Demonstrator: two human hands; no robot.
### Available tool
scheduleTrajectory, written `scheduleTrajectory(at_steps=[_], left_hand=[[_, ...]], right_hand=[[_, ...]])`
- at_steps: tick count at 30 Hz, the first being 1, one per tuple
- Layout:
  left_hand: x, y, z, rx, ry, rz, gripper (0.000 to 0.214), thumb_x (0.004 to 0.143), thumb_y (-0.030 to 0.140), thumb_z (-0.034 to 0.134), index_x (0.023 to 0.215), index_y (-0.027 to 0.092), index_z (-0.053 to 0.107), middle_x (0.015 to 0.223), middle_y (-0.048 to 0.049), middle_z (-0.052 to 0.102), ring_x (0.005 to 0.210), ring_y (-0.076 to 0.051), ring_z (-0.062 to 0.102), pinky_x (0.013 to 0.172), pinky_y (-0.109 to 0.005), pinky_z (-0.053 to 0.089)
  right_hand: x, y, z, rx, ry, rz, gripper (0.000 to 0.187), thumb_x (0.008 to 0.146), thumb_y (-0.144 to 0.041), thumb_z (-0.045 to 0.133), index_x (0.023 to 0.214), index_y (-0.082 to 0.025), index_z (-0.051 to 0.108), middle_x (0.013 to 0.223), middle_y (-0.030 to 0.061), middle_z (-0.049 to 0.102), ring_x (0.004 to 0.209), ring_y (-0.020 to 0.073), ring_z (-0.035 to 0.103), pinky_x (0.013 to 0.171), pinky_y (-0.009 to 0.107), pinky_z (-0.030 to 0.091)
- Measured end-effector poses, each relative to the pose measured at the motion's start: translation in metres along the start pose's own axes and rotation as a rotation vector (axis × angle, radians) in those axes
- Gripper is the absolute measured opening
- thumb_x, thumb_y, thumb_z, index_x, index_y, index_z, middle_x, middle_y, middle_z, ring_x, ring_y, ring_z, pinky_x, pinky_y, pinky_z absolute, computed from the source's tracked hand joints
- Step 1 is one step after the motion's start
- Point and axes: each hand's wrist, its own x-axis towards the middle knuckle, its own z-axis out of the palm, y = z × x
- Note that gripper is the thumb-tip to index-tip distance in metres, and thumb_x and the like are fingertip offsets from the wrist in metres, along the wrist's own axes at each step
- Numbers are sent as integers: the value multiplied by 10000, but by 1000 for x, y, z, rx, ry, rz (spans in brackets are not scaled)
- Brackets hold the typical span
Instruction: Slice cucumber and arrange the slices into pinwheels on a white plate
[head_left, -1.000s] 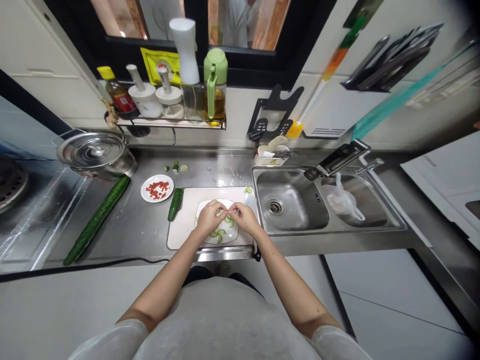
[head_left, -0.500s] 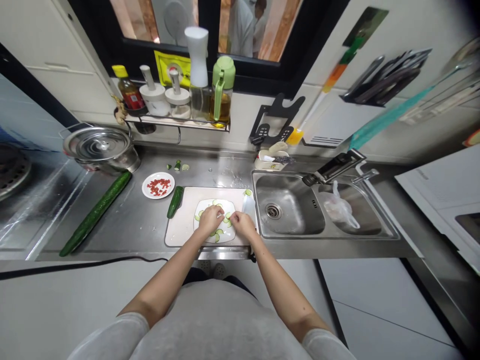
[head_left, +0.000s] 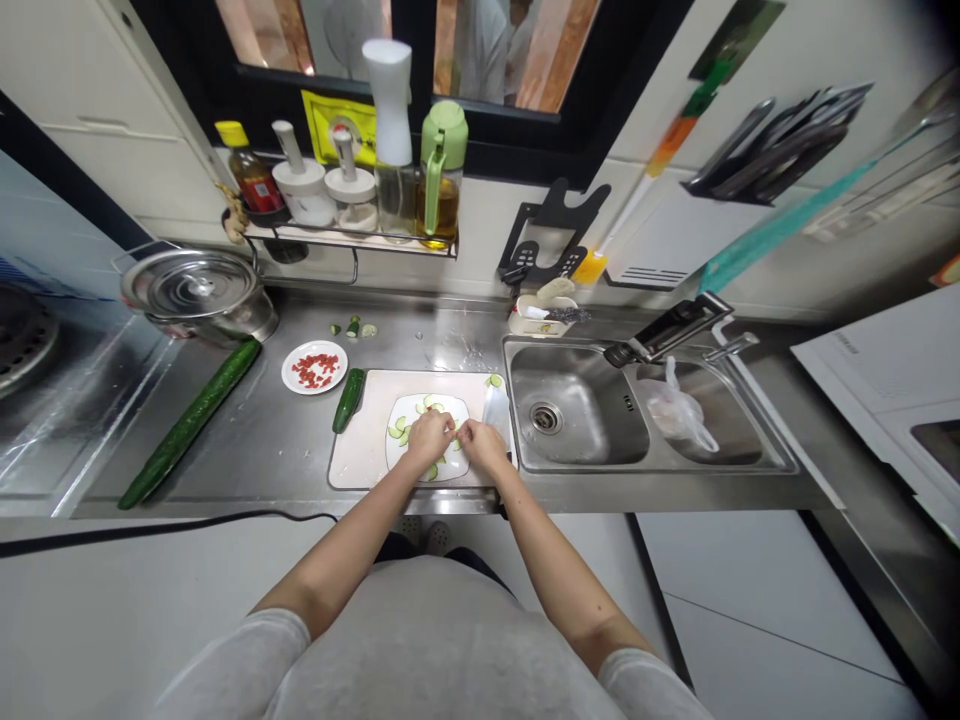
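A white plate (head_left: pixel 397 445) with several cucumber slices (head_left: pixel 400 424) sits on a white cutting board (head_left: pixel 360 455). My left hand (head_left: pixel 429 437) and my right hand (head_left: pixel 480 447) hover over the plate, fingertips pinched close together. What they pinch is too small to make out. A knife blade (head_left: pixel 495 408) lies on the board's right edge, next to one loose slice (head_left: pixel 495 381). A short cucumber piece (head_left: pixel 349 399) lies along the board's left edge.
A whole cucumber (head_left: pixel 191 420) lies on the steel counter at left, near a lidded pot (head_left: pixel 195 293) and a small plate of red bits (head_left: pixel 314 367). The sink (head_left: pixel 577 420) is right of the board, with a plastic bag (head_left: pixel 679 412). Bottles stand on a shelf (head_left: pixel 352 235).
Both hands have shifted slightly toward the near right part of the plate; more slices on the plate's far left side now show. The view moved a little.
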Motion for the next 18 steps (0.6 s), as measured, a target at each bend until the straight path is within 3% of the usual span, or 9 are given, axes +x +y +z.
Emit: scheduleTrajectory(at_steps=[18], left_hand=[[3,-1,5,-2,-7,-13,173,831,365,589,900,221,655,979,-51,630,930,-192,570,741,-272,406]], right_hand=[[5,2,2,-22,-24,43,207,887,-355,508,1021,-230,605,920,37,673,835,169,582,634,240,294]])
